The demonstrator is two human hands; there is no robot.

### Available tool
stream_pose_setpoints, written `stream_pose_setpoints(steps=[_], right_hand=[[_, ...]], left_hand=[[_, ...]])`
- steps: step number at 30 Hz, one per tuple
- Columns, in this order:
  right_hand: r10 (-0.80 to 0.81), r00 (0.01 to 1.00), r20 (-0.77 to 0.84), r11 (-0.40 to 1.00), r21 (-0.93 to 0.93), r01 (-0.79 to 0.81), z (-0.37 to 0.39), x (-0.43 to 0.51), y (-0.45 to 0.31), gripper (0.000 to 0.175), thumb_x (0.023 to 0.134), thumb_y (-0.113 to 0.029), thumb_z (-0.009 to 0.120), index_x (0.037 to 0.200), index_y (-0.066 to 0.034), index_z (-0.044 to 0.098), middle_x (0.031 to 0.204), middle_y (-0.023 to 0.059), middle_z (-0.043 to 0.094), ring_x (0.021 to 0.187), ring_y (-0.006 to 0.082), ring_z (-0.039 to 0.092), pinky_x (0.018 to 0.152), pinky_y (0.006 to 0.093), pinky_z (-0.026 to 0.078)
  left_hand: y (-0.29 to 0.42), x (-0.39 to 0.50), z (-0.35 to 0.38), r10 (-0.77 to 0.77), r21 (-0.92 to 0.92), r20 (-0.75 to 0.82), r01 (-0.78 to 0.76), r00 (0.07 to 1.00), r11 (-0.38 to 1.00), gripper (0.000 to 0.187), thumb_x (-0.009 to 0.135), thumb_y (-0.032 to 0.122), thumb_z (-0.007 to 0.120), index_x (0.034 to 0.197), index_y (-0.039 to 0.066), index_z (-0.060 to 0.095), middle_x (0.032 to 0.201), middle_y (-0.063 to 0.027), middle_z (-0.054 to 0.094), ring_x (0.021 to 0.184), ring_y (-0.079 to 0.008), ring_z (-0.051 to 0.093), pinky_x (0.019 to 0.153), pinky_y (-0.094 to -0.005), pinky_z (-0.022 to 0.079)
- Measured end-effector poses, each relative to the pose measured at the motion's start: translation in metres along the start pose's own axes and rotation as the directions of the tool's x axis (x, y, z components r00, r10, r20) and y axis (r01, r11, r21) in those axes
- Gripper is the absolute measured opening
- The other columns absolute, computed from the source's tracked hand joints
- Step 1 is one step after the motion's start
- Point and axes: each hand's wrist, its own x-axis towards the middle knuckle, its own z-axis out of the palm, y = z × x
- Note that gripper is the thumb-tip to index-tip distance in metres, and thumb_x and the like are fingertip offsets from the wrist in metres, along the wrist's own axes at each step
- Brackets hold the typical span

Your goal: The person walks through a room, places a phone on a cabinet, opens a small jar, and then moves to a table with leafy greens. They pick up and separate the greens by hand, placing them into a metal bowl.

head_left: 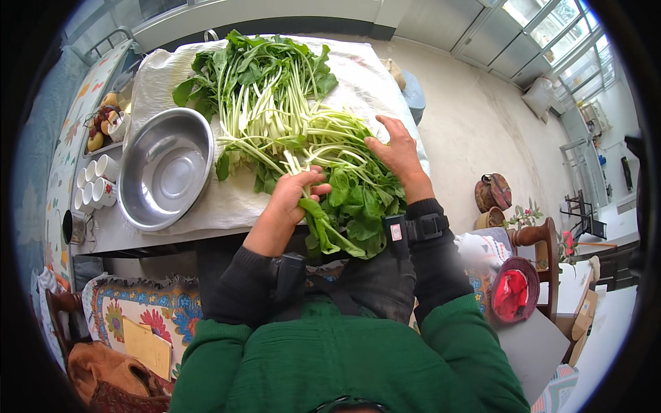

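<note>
Long leafy green vegetables with pale stems (pixel 263 103) are heaped on a white cloth (pixel 227 204) over the table. My left hand (pixel 299 193) is closed around a small bunch of pale stems (pixel 295 164) at the heap's near side; leaves hang below it past the table's front edge. My right hand (pixel 397 147) rests with fingers apart at the right side of the heap, its fingertips by the stems; whether it touches them is hard to tell. Left of the heap stands an empty stainless steel basin (pixel 173 170).
Several white mugs (pixel 106 168), a dark cup (pixel 75 227) and a tray of fruit (pixel 103 147) are left of the basin. A patterned bench cover (pixel 150 304) lies at the lower left. Right of me are a wooden armrest (pixel 550 268) and a red-lined basket (pixel 514 289).
</note>
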Motion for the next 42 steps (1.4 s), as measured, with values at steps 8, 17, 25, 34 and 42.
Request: stream_pose_setpoints(steps=[8,17,25,34,42], right_hand=[[0.005,0.996,-0.088,0.992,0.128,0.007,0.018,-0.038,-0.037,0.009,0.078,-0.017,0.062,0.077,-0.0088,0.066,0.076,0.0099,0.058,0.073,0.0292,0.058,0.068,0.0374,0.045],[0.054,0.994,0.1,0.952,-0.305,-0.021,0.022,-0.055,-0.046,0.01,0.076,-0.02,0.065,0.075,-0.0108,0.068,0.087,0.0078,0.059,0.087,0.0285,0.058,0.078,0.0431,0.042],[-0.042,0.991,0.128,0.972,-0.225,0.071,0.017,-0.064,-0.042,0.009,0.074,-0.021,0.067,0.081,-0.0152,0.07,0.088,0.0042,0.059,0.093,0.0257,0.056,0.079,0.0422,0.038],[-0.1,0.981,-0.167,0.979,0.158,0.127,0.008,-0.056,-0.054,0.013,0.078,-0.018,0.067,0.085,-0.0078,0.069,0.078,0.0059,0.063,0.072,0.0203,0.061,0.069,0.0341,0.044],[0.051,0.998,0.031,0.75,0.659,-0.058,0.002,-0.062,-0.085,0.014,0.082,-0.007,0.067,0.094,0.0024,0.066,0.08,0.0018,0.064,0.069,0.007,0.056,0.062,0.0213,0.045]], left_hand=[[0.009,-0.049,-0.027,0.155,-0.137,0.202,-0.128,0.967,0.982,0.011,0.09,0.015,0.057,0.097,0.007,0.056,0.093,-0.0068,0.062,0.054,-0.007,0.047,0.045,-0.02,0.038],[0.011,-0.074,-0.058,0.238,-0.398,0.319,-0.099,0.917,0.912,0.02,0.095,0.029,0.052,0.088,0.01,0.051,0.065,0.003,0.043,0.049,-0.0077,0.041,0.05,-0.0248,0.041],[-0.003,-0.069,-0.059,0.208,-0.348,0.263,-0.108,0.942,0.931,0.012,0.094,0.02,0.053,0.093,0.008,0.053,0.065,0.0033,0.045,0.049,-0.0077,0.043,0.053,-0.0265,0.043],[-0.01,-0.069,-0.053,0.164,-0.253,0.209,-0.109,0.964,0.961,0.012,0.093,0.019,0.054,0.096,0.009,0.052,0.081,-0.0014,0.057,0.056,-0.0084,0.047,0.057,-0.0269,0.046],[-0.013,-0.054,-0.036,0.104,-0.162,0.224,-0.069,0.969,0.984,0.037,0.093,0.026,0.053,0.119,-0.001,0.05,0.107,-0.0112,0.063,0.066,-0.0099,0.056,0.056,-0.0238,0.048]])
